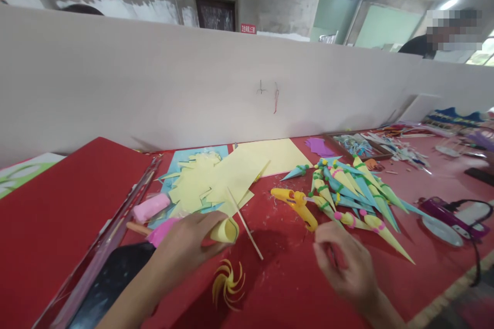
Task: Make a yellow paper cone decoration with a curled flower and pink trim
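Observation:
My left hand (193, 239) is closed around a rolled piece of yellow paper (226, 231), its round end facing right. My right hand (345, 262) hovers over the red table with fingers loosely bent and nothing visible in them. Just beyond its fingertips lies a yellow glue gun (295, 200) on its side. Between my hands, a thin wooden stick (247, 229) leans across the edge of the yellow paper sheets (235, 172). Nearer to me sits a yellow pinwheel-shaped swirl (228, 284).
Several yellow and blue paper cones (355, 187) with green and pink trim are heaped at right. Farther right is a purple device (451, 218) with a black cable. Pink wrapped material (151, 208) lies left. A white partition (216, 87) stands behind; a person is beyond it.

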A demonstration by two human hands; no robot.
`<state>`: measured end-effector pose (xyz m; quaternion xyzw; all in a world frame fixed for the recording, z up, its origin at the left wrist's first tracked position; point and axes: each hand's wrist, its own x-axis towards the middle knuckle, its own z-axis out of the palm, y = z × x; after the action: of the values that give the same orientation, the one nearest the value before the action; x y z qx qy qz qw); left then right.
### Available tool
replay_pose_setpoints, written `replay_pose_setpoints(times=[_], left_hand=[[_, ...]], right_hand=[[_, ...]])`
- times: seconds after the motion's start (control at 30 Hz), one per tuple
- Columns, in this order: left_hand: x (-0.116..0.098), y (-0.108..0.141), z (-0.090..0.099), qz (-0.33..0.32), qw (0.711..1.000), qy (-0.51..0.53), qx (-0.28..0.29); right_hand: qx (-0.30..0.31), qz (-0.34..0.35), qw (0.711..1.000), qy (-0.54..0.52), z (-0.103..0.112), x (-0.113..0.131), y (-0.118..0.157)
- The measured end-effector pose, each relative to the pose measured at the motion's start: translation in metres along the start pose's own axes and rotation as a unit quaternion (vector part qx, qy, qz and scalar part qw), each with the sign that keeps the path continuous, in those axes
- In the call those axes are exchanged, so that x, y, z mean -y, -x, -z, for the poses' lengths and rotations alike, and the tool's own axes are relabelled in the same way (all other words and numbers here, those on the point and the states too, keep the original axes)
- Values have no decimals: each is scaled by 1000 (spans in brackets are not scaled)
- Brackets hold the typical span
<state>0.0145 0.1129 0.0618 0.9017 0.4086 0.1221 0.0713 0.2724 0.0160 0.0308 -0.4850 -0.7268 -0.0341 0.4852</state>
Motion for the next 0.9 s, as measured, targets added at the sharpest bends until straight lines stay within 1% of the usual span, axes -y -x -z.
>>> replay_pose_setpoints(times=[0.07,0.13,0.17,0.2,0.27,0.37,0.43,0.53,0.6,0.67,0.73,0.8,0.9], left_hand=[[5,-4,2,-14,999,25,-40],[8,-9,4,-54,994,36,-86],[9,-13,6,-77,990,35,-109],[9,-16,7,-97,987,33,-127],[7,-22,8,-118,981,23,-150],[4,-27,7,-121,979,30,-161],[2,-28,5,-120,978,53,-160],[2,-27,4,-113,980,85,-138],[2,-26,5,-99,983,95,-125],[3,-25,8,-84,984,101,-119],[3,-24,10,-74,985,104,-115],[4,-23,12,-62,986,105,-116],[6,-21,12,-32,987,95,-122]], right_hand=[[-8,-84,994,63,5,-11,8],[15,-190,974,125,3,-23,12],[42,-220,964,143,0,-29,13],[62,-229,959,156,-5,-35,13],[90,-211,958,174,-16,-44,12],[114,-174,950,233,-30,-53,6],[161,-178,934,263,-36,-56,1],[253,-211,905,271,-39,-57,-6],[276,-219,897,267,-37,-58,-9],[280,-215,900,257,-33,-58,-12],[274,-206,910,232,-27,-58,-17],[244,-192,930,196,-20,-58,-26],[161,-198,955,154,-13,-52,-40]])
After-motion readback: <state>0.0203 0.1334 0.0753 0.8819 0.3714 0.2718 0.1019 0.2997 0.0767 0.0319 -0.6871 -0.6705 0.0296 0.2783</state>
